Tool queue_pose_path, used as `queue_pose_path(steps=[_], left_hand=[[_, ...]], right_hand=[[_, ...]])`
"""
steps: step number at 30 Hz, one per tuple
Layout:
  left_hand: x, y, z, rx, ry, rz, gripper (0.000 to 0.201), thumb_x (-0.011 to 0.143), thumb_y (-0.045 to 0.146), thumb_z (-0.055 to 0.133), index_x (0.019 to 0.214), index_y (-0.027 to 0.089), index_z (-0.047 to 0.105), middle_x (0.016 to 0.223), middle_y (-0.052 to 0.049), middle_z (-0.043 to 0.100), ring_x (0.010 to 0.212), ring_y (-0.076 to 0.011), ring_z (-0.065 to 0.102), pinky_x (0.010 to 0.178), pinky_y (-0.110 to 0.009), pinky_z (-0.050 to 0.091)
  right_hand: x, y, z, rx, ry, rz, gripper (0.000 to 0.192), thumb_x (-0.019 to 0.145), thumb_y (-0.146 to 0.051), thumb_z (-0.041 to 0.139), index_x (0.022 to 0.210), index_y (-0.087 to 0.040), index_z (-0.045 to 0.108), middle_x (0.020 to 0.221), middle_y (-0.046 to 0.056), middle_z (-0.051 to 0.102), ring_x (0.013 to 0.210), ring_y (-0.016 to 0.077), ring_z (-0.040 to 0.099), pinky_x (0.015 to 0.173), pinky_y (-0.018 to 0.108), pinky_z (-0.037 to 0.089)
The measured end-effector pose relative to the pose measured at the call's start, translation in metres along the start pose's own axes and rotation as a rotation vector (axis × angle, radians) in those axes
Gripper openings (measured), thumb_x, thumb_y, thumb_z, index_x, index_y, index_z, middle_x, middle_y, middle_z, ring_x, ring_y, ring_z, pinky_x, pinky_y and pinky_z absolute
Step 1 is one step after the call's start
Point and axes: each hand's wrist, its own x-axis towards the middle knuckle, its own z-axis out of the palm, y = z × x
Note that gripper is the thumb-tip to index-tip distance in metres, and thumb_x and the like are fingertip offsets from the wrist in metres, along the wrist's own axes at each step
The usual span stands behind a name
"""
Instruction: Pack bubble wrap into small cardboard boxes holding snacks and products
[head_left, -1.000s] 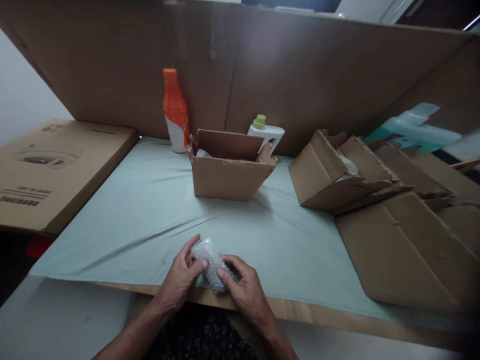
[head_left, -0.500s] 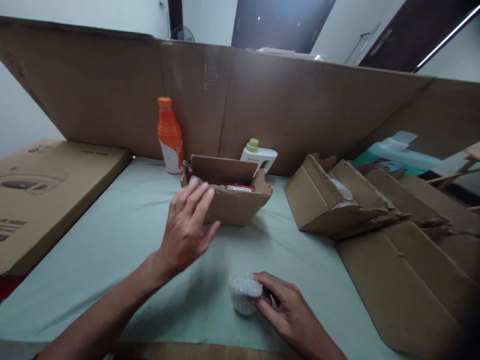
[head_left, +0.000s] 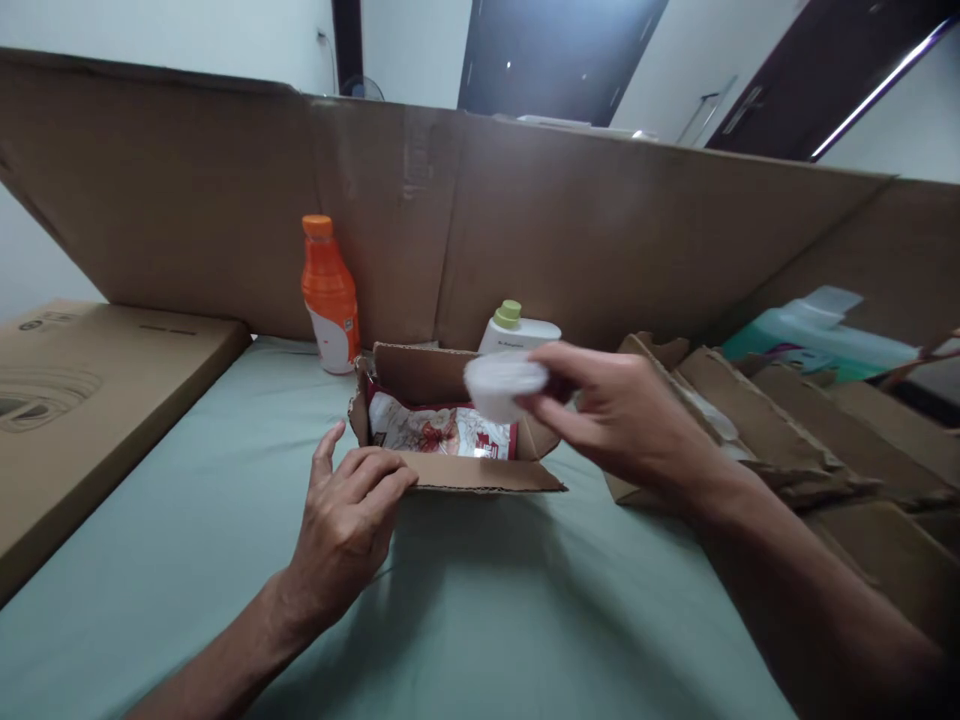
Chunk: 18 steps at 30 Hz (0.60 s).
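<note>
My right hand grips a small bubble-wrapped bundle by its right side, raised above the right part of an open cardboard box. The bundle is blurred and its contents do not show. At the box's front left, my left hand has its fingers bent over the front flap, which is folded outward; the thumb is hidden. Inside the box lies a white and red printed packet. A white bottle with a green cap stands behind the box, partly covered by it and the bundle.
An orange bottle stands behind the box on the left. Several open cardboard boxes crowd the right, with a jug of teal liquid behind. A large flat carton lies left. A tall cardboard wall closes the back.
My right hand has lifted the bundle off the cloth and carried it forward over the box. My left hand has come down onto the front flap, which now leans outward, showing the packet.
</note>
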Motion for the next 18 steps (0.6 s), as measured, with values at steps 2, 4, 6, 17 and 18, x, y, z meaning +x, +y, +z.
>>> queue_pose_path(steps=[2,4,6,17,18], left_hand=[[0.0,-0.001,0.0,-0.014,-0.004,-0.005,0.02,0.094,0.005,0.055,0.103,0.019,0.066,0.098,-0.005,0.074,0.093,-0.0191,0.067,0.116,-0.059,0.029],[0.0,-0.003,-0.001,-0.015,-0.017,0.002,0.02,0.094,0.005,0.055,0.104,0.019,0.065,0.099,-0.005,0.074,0.094,-0.0191,0.067,0.117,-0.059,0.029],[0.001,-0.004,-0.001,-0.011,-0.028,0.011,0.021,0.093,0.005,0.054,0.105,0.019,0.065,0.099,-0.005,0.073,0.093,-0.0185,0.066,0.117,-0.058,0.028],[-0.005,-0.017,-0.012,0.0,0.182,-0.146,0.059,0.087,0.015,0.068,0.142,0.025,0.048,0.132,-0.013,0.058,0.129,-0.0278,0.053,0.115,-0.054,0.038],[-0.011,-0.022,-0.013,-0.043,0.167,-0.235,0.065,0.088,0.02,0.069,0.147,0.027,0.043,0.139,-0.013,0.054,0.133,-0.0285,0.051,0.115,-0.053,0.038]], right_hand=[[0.02,0.0,0.018,-0.087,-0.275,-0.039,0.016,0.081,-0.012,0.064,0.092,-0.019,0.073,0.076,0.001,0.072,0.062,0.013,0.06,0.057,0.024,0.038],[0.033,-0.002,0.04,-0.193,-0.508,-0.07,0.017,0.077,-0.009,0.065,0.085,-0.02,0.075,0.073,0.002,0.073,0.063,0.0153,0.062,0.057,0.025,0.034],[0.041,-0.005,0.063,-0.238,-0.661,-0.094,0.02,0.075,-0.006,0.064,0.079,-0.021,0.076,0.071,0.002,0.073,0.063,0.0169,0.063,0.056,0.026,0.032],[-0.007,0.017,0.024,0.102,-0.132,0.196,0.017,0.087,-0.031,0.066,0.097,-0.023,0.077,0.09,0.002,0.078,0.078,0.0193,0.07,0.071,0.03,0.049],[-0.027,0.021,0.013,0.13,0.011,0.281,0.02,0.09,-0.036,0.063,0.096,-0.023,0.076,0.089,0.002,0.077,0.075,0.0184,0.069,0.069,0.03,0.05]])
